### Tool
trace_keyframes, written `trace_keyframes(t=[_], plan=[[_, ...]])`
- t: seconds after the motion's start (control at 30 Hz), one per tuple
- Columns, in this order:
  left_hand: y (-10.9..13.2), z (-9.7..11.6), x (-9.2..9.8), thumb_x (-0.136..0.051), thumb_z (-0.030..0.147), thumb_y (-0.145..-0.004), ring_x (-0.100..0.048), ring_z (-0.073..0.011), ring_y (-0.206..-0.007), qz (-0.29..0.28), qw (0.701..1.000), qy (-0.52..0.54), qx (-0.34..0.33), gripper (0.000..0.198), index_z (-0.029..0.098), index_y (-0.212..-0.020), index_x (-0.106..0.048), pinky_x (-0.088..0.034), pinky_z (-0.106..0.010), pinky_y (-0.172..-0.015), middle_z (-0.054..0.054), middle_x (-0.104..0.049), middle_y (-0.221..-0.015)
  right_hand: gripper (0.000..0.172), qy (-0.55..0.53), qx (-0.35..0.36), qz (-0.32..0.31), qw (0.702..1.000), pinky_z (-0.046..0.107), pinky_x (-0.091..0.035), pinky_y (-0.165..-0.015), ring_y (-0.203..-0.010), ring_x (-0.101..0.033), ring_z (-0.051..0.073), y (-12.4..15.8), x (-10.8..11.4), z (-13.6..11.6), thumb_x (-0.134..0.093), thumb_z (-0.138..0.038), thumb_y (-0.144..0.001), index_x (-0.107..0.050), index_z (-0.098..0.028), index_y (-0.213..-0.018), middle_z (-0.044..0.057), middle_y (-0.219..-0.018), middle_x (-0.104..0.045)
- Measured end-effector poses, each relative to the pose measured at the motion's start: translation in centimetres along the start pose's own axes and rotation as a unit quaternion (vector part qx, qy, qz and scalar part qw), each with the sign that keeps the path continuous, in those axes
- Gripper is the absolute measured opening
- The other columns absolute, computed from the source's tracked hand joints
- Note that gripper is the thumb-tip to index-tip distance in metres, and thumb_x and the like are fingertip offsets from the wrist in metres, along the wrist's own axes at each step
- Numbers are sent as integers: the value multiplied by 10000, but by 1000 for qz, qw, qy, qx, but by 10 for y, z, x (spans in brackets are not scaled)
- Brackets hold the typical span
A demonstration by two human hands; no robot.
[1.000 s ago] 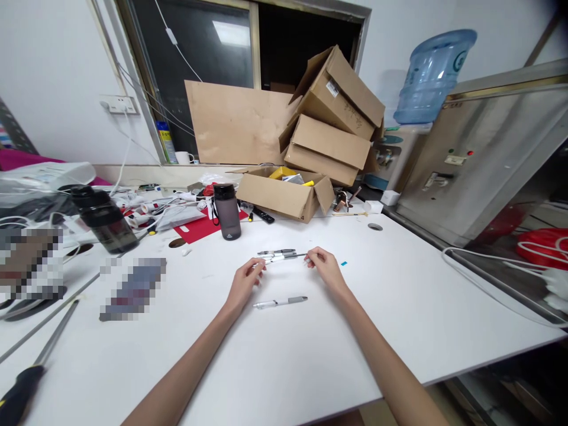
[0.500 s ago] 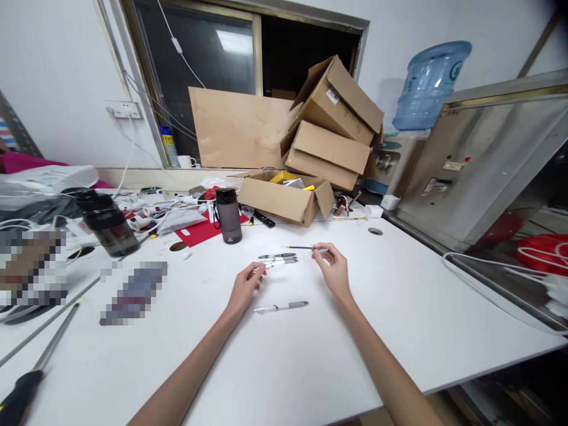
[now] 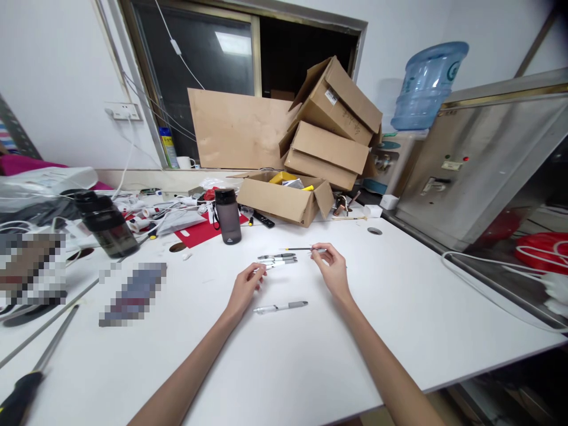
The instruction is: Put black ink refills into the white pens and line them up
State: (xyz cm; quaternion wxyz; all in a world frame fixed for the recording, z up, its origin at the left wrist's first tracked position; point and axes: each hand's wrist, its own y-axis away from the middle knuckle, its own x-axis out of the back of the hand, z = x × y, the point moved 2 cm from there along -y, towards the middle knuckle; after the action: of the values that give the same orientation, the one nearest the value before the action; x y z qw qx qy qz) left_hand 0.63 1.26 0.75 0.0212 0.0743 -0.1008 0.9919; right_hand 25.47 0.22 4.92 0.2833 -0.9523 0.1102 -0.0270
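Note:
My right hand [image 3: 331,269] is closed, its thumb and fingertips pinching one end of a thin dark pen refill [image 3: 297,249] that points left above the table. My left hand [image 3: 246,287] is also closed, with thumb and forefinger together on the left end of a white pen [image 3: 276,264]; the fingers partly hide that end. Just beyond it lie a dark-marked pen [image 3: 276,256] and another white and grey pen, close together. Nearer to me, between my forearms, a clear pen with a grey grip [image 3: 281,307] lies apart.
A dark bottle [image 3: 228,218] and an open cardboard box [image 3: 275,198] stand at the back of the white table. On the left are another bottle [image 3: 106,228], a blurred-out flat object [image 3: 135,294] and a screwdriver [image 3: 26,387]. A metal cabinet [image 3: 483,165] borders the right side.
My right hand has shifted very slightly, and the refill's visible part looks a little shorter on the left. My left hand and the pens on the table keep their places.

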Motion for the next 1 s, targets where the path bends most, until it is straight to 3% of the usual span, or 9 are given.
trace_keyframes(t=[0.43, 1.0], plan=[[1, 2, -1, -590, 499, -868, -479, -117, -612, -8, 1000, -8, 5, 313, 202, -902, -683, -425, -221, -599, -3, -616, -831, 188, -8, -6, 1, 1000, 348, -541, -837, -791, -659, 180, -1, -1, 5, -674, -380, -860, -662, -213, -945, 47, -955, -684], [0, 2, -2, -596, 538, -844, -516, -136, -635, -9, 1000, -21, -4, 362, 195, -899, -701, -447, -230, -592, -24, -637, -823, 184, -8, -10, -6, 1000, 344, -539, -839, -790, -658, 178, -1, -1, 4, -676, -373, -859, -666, -212, -947, 42, -943, -681]])
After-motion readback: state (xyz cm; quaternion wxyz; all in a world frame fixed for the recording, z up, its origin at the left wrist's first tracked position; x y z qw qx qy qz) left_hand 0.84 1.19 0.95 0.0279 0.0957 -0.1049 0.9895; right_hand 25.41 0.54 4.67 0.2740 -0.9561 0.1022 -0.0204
